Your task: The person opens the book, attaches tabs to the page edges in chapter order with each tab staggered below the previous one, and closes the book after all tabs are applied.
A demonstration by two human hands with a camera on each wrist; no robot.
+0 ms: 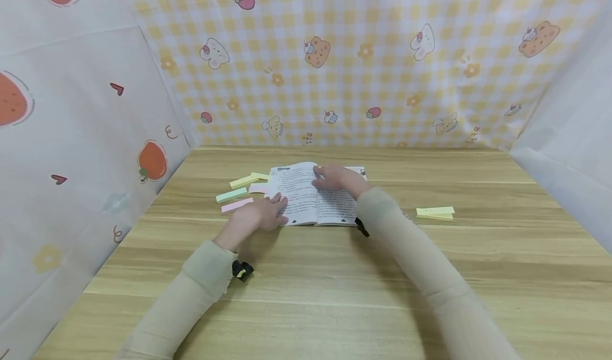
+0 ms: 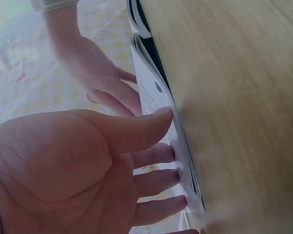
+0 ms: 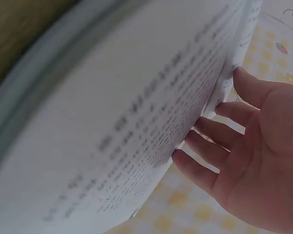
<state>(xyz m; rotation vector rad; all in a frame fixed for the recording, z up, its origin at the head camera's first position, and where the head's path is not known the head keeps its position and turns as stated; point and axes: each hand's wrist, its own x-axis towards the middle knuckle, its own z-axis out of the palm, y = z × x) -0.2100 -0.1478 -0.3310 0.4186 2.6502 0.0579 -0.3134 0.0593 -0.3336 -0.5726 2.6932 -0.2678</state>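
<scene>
An open book (image 1: 298,190) with printed pages lies on the wooden table. At its lower left corner my left hand (image 1: 263,213) rests with spread fingertips on the left page. In the left wrist view, that hand (image 2: 63,156) has its thumb and fingers along the book's edge (image 2: 161,92). My right hand (image 1: 338,178) reaches over the right page, its fingertips touching near the spine. The right wrist view shows this hand (image 3: 254,141) with fingers spread against the printed page (image 3: 151,126), pinching nothing.
Left of the book lie sticky-note strips: yellow (image 1: 244,181), green (image 1: 231,195) and pink (image 1: 237,205). A pale pink strip (image 1: 258,188) touches the book's left edge. Yellow strips (image 1: 435,212) lie to the right. A checkered cloth (image 1: 334,94) hangs behind the wooden table (image 1: 306,296).
</scene>
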